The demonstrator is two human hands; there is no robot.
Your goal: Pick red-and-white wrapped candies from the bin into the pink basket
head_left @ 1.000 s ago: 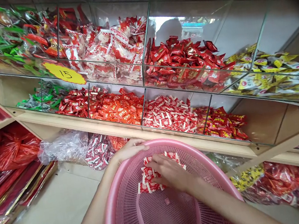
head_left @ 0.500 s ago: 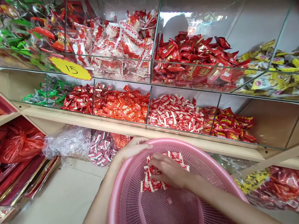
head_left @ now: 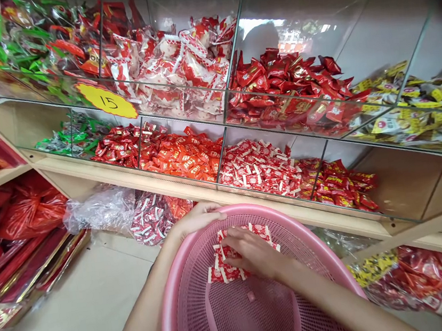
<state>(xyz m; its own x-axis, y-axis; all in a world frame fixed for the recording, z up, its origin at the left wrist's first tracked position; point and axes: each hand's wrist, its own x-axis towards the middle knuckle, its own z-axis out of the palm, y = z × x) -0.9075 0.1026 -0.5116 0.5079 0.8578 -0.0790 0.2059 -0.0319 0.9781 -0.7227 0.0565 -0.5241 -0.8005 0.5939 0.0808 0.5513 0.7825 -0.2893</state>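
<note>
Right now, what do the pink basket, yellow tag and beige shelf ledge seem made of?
Pink basket: likely plastic; satin sheen, regular perforations.
Yellow tag: probably card; flat, scalloped edge, marked 15; coating unclear.
Beige shelf ledge: wood or wood-effect board; smooth, pale, straight-edged; can't tell which.

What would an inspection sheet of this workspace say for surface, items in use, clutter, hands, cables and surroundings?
Surface: pale tiled floor, seen at left.
Items in use: pink basket with red-and-white packets inside.
Clutter: bagged goods below a wooden shelf.
Left hand: holds the basket's rim.
Right hand: over the packets; whether it grips any is unclear.
Cables: nothing seen.
Surroundings: glass-fronted compartments of wrapped goods; yellow sign reading 15.
</note>
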